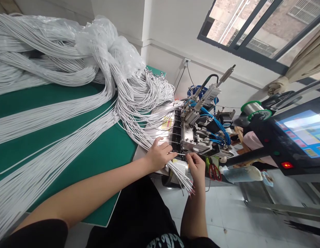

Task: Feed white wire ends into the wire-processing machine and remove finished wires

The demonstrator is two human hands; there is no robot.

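Note:
A single white cable (180,154) spans the short gap between my two hands, in front of the black feed strip of a bench machine (192,136). My left hand (160,155) is closed on it, over a thick bundle of white cables (179,172) whose stripped, reddish ends hang past the table edge. My right hand (196,167) pinches the cable near its end between thumb and fingertips. Several other white cables run into the machine's black strip (176,129) just beyond my hands. The very tip of the cable is hidden by my right fingers.
More white cables lie across the green table (105,151), some under clear plastic (110,44). At right are red-handled scissors (215,172), a bottle (242,174), a solder wire spool (256,111) and a lit touchscreen (304,132).

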